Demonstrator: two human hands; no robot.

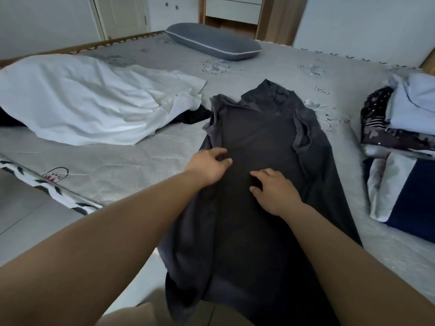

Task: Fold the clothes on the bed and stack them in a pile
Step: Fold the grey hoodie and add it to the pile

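A dark grey shirt (259,137) lies lengthwise on the bed (131,161), collar away from me, both sides folded in, its hem hanging over the near edge. My left hand (209,165) rests on the shirt's left half with loosely bent fingers. My right hand (273,189) lies on the shirt's middle, fingers spread and lightly bent. A crumpled white garment (89,102) sits unfolded at the left, with a dark garment (193,114) peeking from under it. A pile of folded clothes (400,142) stands at the right.
A grey pillow (211,43) lies at the head of the bed. The bed's left edge (54,184) drops to a tiled floor (30,215). White wardrobe doors (58,15) stand beyond the bed.
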